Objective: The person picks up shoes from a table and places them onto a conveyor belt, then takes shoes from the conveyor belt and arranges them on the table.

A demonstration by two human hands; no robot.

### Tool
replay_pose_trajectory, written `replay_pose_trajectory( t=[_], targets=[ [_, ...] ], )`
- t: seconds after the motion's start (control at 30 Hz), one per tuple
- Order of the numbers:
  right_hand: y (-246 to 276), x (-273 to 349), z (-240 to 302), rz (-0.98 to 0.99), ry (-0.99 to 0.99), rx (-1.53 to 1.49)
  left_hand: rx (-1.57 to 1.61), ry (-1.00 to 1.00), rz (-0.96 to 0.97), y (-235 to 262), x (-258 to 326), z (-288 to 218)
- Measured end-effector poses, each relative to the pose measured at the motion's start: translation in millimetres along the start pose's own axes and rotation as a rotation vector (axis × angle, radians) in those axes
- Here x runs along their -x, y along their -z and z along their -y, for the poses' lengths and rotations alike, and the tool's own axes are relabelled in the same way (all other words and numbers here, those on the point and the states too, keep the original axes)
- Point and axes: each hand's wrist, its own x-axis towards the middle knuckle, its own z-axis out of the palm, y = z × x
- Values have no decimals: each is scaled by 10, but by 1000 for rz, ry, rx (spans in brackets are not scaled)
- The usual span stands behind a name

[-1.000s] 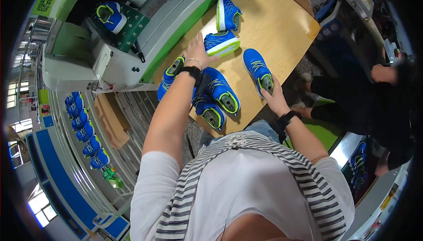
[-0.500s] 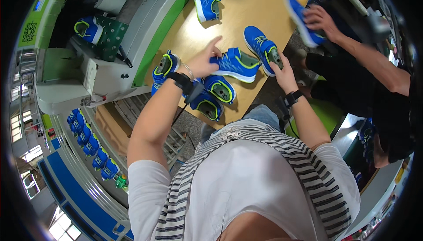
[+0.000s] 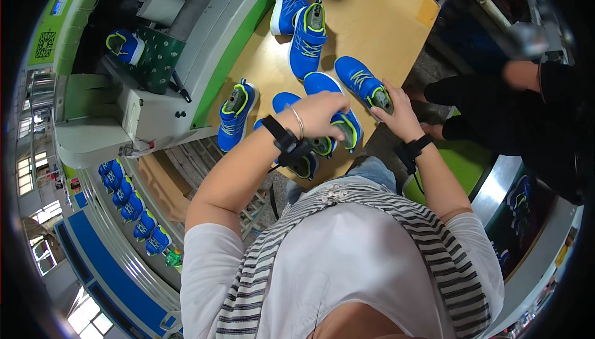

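My left hand (image 3: 319, 115) is closed over a blue sneaker (image 3: 322, 82) with lime-green lining, its toe pointing away from me; the palm hides its middle. My right hand (image 3: 400, 114) grips the heel end of another blue sneaker (image 3: 358, 78), thumb at the collar and fingers along the outer side. Partly under my left hand and wrist lie more sneakers, one with its toe (image 3: 284, 100) showing. Left of them, a laced sneaker (image 3: 235, 115) stands apart. Further off, a sneaker (image 3: 308, 44) with its heel away from me touches a second one (image 3: 287, 5).
The tan tabletop (image 3: 384, 13) borders a grey and green machine (image 3: 211, 47) holding a sneaker (image 3: 125, 44). At the lower left, several blue sneakers (image 3: 128, 202) line a rack. A co-worker in dark clothes (image 3: 527, 115) is at the right, near a green seat (image 3: 458, 153).
My left hand has turned its sneaker from sideways to toe-away. Another sneaker now lies beside the far one. The co-worker's raised hand and sneaker have left that spot.
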Motion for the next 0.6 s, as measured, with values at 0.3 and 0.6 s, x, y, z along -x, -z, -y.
replay_pose_trajectory(
  t=[0.3,0.6],
  targets=[
    [-201,9,71,-107,-53,24,-163,653,-931,520,-631,638],
    [188,-46,16,268,8,-178,24,61,-476,624,-507,821]
  ],
)
